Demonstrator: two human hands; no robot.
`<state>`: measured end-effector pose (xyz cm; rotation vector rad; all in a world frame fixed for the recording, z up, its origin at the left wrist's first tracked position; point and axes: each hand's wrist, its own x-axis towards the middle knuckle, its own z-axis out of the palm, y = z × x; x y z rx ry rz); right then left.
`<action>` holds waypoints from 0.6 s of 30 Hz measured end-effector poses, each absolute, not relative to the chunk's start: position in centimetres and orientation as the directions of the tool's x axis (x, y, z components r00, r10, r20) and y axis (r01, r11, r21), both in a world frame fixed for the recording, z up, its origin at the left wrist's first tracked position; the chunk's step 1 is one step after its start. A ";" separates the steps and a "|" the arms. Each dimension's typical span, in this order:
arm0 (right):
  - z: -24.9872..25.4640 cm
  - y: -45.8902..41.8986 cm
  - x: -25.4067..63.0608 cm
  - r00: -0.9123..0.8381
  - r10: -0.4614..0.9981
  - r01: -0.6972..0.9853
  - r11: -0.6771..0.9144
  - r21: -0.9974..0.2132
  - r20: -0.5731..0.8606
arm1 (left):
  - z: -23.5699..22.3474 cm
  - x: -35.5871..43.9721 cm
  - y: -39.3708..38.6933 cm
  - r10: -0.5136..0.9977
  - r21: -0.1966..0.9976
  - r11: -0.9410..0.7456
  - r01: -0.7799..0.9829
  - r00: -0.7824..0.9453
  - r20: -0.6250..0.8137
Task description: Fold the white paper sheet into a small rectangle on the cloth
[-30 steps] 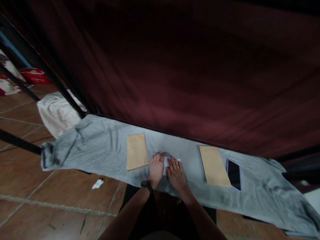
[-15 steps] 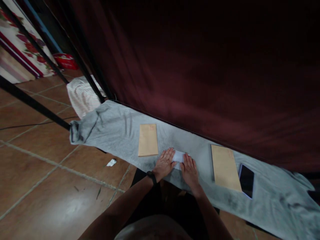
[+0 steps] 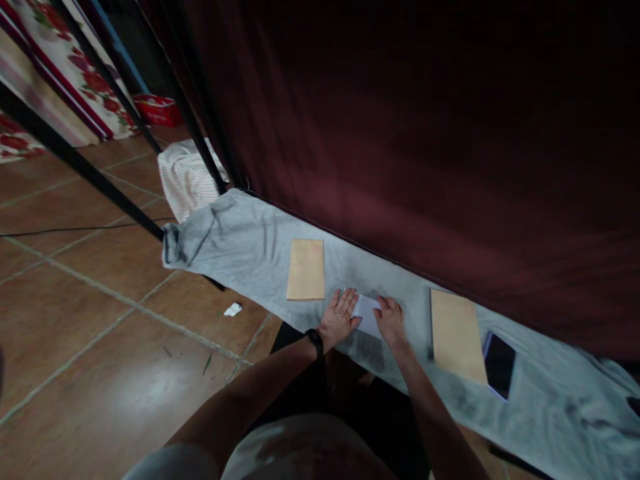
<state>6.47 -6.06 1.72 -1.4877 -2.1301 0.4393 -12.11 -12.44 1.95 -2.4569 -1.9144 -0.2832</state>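
A small sheet of white paper point(image 3: 368, 316), apparently folded, lies on the grey cloth point(image 3: 260, 267) between my two hands in the head view. Flat on its left part rests my left hand point(image 3: 340, 319), fingers stretched out, with a dark band on the wrist. My right hand point(image 3: 391, 321) holds the paper's right edge, its fingers bent and the thumb toward the sheet. Left of the paper sits a brown envelope point(image 3: 305, 270). Farther right, a stack of brown envelopes point(image 3: 457, 337) lies on the same cloth.
Beside the right envelopes lies a phone point(image 3: 499, 365) with a dark screen. A dark red curtain point(image 3: 400, 167) hangs along the cloth's far side. Black poles point(image 3: 120, 203) stand at the left. A striped cloth point(image 3: 190, 177) and a crumpled white scrap point(image 3: 233, 309) are also there.
My right hand has gone from lying flat to bent fingers at the paper's right edge. More of the white paper shows. The whole view has shifted slightly.
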 end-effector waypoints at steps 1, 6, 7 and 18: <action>1.9 -5.7 6.5 -0.267 0.941 0.756 0.338 -0.560 0.207 | 2.1 -12.1 -12.5 0.958 0.089 -0.257 0.962 0.242 0.157; 3.2 -4.9 7.5 -0.312 0.933 0.672 0.350 -0.653 0.180 | 3.7 -12.3 -12.8 0.930 0.040 -0.318 0.947 0.304 0.206; 3.5 -4.9 7.8 -0.329 0.928 0.650 0.356 -0.671 0.174 | 4.1 -12.3 -12.9 0.923 0.035 -0.334 0.942 0.319 0.216; 8.2 -5.5 10.2 -0.205 0.971 0.422 0.203 -0.883 0.125 | 10.5 -12.8 -11.7 0.939 0.263 -0.283 0.922 0.211 0.270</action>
